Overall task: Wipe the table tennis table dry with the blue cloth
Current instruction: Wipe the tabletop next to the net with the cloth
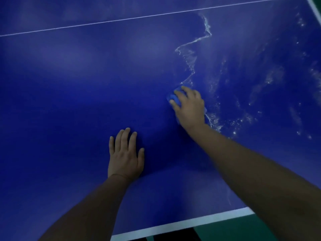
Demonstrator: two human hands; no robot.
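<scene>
The blue table tennis table (69, 94) fills the view. My right hand (190, 106) presses down on the blue cloth (173, 97), which is bunched under my fingers and mostly hidden by them. A wavy line of water (192, 70) runs from the cloth up toward the far right. Droplets and wet streaks (271, 79) cover the surface to the right of it. My left hand (125, 154) lies flat on the table nearer to me, fingers spread, holding nothing.
A thin white centre line (107, 22) crosses the far part of the table. The white edge stripe (182, 223) marks the near border, with green floor (231, 230) beyond it. Another white edge (314, 7) shows at the top right corner.
</scene>
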